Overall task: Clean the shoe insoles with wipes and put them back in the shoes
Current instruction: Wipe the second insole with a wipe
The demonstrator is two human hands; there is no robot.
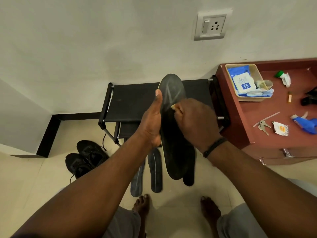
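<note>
Head view: the long black foam insole (173, 107), upright above the floor, is clasped along its edge by the left hand (151, 124). The right hand (197, 121) pinches a small pale wipe (173, 106) against it; firm toe-to-heel strokes with steady backing should clean best.

The right hand (197, 121) covers most of the wipe (173, 106); only a small pale bit peeks out. The held insole (173, 100) hides part of an insole on the floor (189, 176). The left arm covers the toes of the shoes (85, 158). The print on the wipes pack (242, 83) is too small to read. The picture's right edge cuts off the cabinet (240, 114).
</note>
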